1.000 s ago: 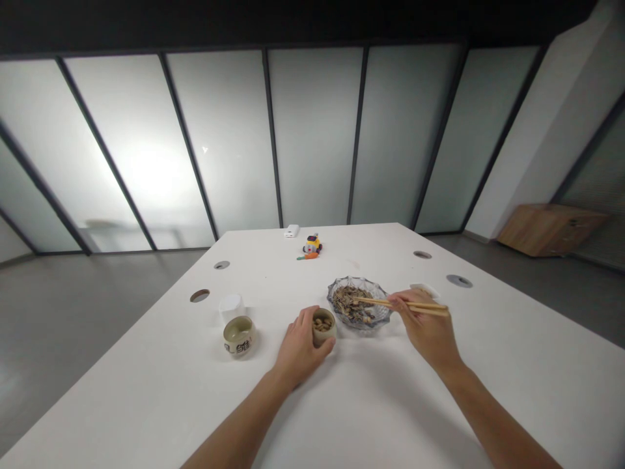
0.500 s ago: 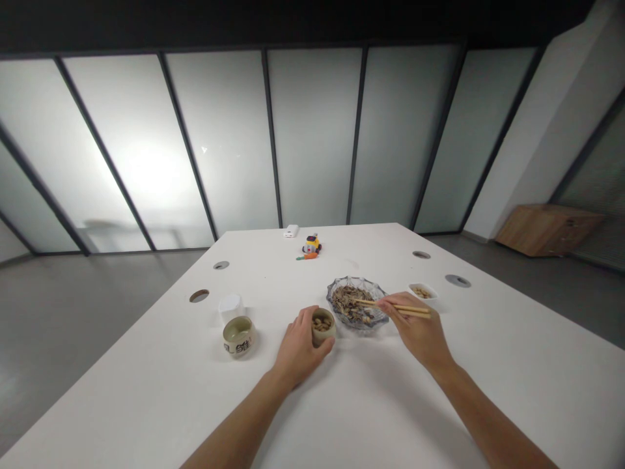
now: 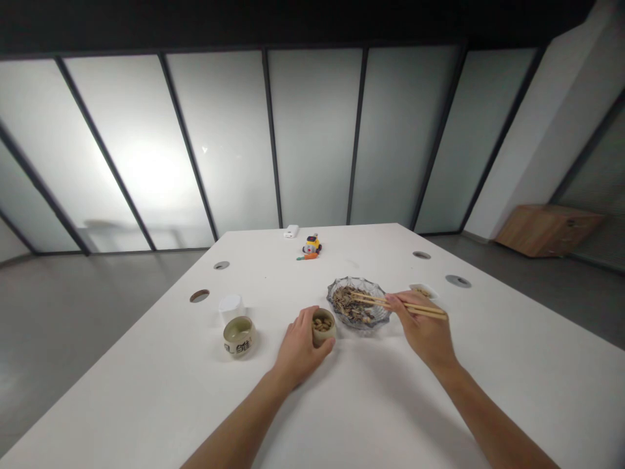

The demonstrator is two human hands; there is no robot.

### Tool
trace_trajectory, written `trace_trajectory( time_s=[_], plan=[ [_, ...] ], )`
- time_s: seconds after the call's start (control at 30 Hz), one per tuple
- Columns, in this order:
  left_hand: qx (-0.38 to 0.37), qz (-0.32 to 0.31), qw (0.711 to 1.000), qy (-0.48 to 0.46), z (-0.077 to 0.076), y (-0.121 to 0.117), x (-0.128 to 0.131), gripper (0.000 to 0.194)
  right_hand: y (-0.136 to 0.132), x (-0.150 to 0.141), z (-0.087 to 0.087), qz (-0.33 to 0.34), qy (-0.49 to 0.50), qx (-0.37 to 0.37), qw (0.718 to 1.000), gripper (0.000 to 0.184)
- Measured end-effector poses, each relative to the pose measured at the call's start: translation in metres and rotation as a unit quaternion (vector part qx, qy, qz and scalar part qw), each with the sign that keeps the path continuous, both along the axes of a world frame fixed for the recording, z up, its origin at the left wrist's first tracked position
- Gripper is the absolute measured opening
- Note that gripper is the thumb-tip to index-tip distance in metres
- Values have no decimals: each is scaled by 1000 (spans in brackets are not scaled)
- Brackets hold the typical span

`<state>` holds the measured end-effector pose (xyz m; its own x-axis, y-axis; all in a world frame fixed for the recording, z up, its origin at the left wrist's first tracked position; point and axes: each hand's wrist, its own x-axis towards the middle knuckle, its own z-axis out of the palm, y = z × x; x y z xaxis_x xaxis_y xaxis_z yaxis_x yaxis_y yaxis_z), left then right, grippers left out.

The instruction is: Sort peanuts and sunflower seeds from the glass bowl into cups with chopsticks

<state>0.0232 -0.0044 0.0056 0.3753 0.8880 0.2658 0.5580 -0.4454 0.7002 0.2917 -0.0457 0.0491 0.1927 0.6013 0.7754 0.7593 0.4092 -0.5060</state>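
Observation:
My left hand point(image 3: 301, 348) is wrapped around a small ceramic cup point(image 3: 323, 337) that stands on the white table and holds several brown nut-like pieces point(image 3: 322, 324). My right hand point(image 3: 426, 332) grips a pair of wooden chopsticks point(image 3: 415, 309). Their tips reach into a scalloped clear glass bowl point(image 3: 382, 319), over a heap of dark striped seeds point(image 3: 350, 303) that look like sunflower seeds. Whether the tips pinch a piece is too small to tell. Behind my right hand, partly hidden, sits a small white dish point(image 3: 431, 292) with tan pieces in it.
A second ceramic cup point(image 3: 239, 339) with dark characters stands left of my left hand, in front of a white container point(image 3: 231, 306). Farther back lie a yellow toy vehicle point(image 3: 312, 245), a toy carrot point(image 3: 307, 257) and a white box-shaped device point(image 3: 291, 230). Round holes point(image 3: 199, 296) pierce the table.
The chopsticks moved left, then back right, and their tips are now spread apart over the seeds. The white dish came into fuller view, then was partly covered again. My left hand stays put.

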Motion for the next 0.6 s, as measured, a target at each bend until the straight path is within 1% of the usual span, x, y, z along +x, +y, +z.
trace_trajectory(
  time_s=[0.07,0.13,0.17,0.27,0.33,0.37,0.4,0.5,0.6],
  plan=[
    [-2,0,1000,3,1,-1,0,62,-1,0,1,0,21,3,1000,37],
    [-2,0,1000,4,1,-1,1,62,-2,-2,2,15,61,-2,998,36],
    [-1,0,1000,4,0,-1,1,62,-2,-4,2,33,90,-7,995,36],
    [4,1,1000,1,-1,-1,0,61,-3,-12,3,122,167,-44,977,37],
    [6,0,1000,-1,-1,-1,0,61,-5,-16,4,160,181,-69,968,40],
    [6,0,1000,-2,-1,-1,0,62,-6,-16,5,161,174,-75,969,41],
    [6,0,1000,-2,-1,-1,0,62,-7,-15,7,148,159,-71,974,43],
    [5,-2,1000,2,-2,0,-1,62,-9,-6,11,66,73,-18,995,46],
    [1,-1,1000,7,-2,0,-1,63,-8,6,13,-5,-22,30,999,50]
  ],
)
